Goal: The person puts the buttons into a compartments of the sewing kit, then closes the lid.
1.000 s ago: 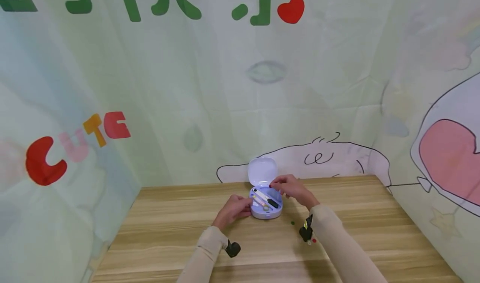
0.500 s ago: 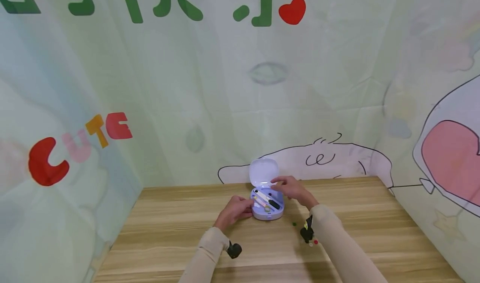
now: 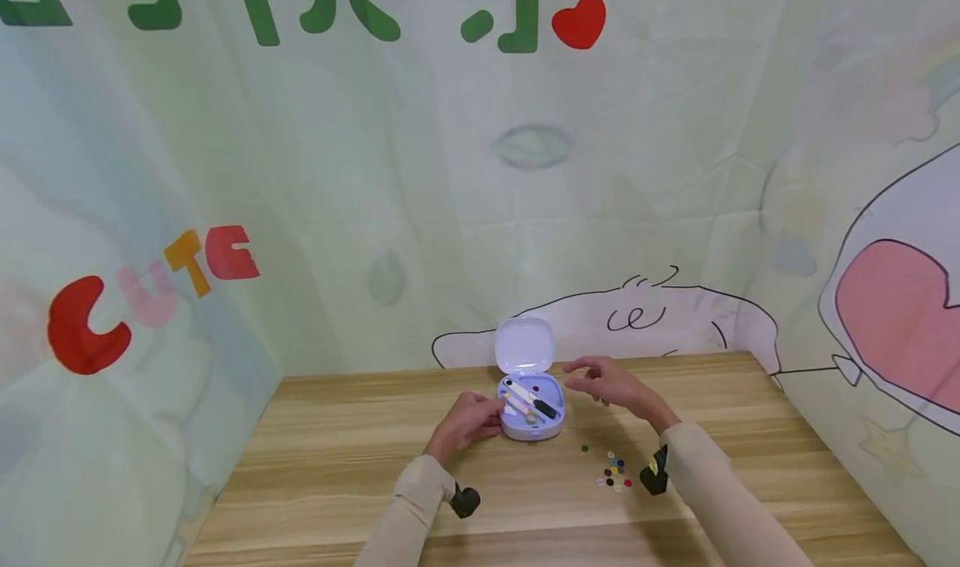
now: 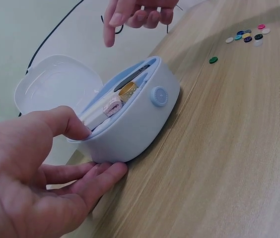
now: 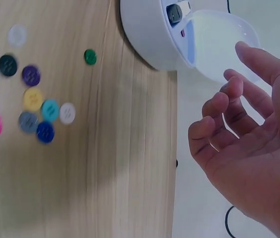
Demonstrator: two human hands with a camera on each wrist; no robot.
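The small lilac sewing case is sitting open near the middle of the tabletop, its lid standing up behind it, and you are still steadying it with your left hand: the thumb is hooked over the near rim and the fingers are curling against the case's lower wall, as the left wrist view shows. Inside the case you are keeping a black-handled tool, a white strip beside it and a small yellow spool; smaller items in there are too small to tell apart. What is changing is your right hand: a moment ago it was hovering right over the case's open tray, and now it is pulling away to the right of the case, fingers loose and spread, holding nothing. With the arm shifting aside, a cluster of coloured buttons is now showing on the tabletop to the front right of the case, with one green button lying apart, closer to the case. Judging from this, you are finishing one drop into the case and are freeing the right hand, while the buttons are remaining outside the case.
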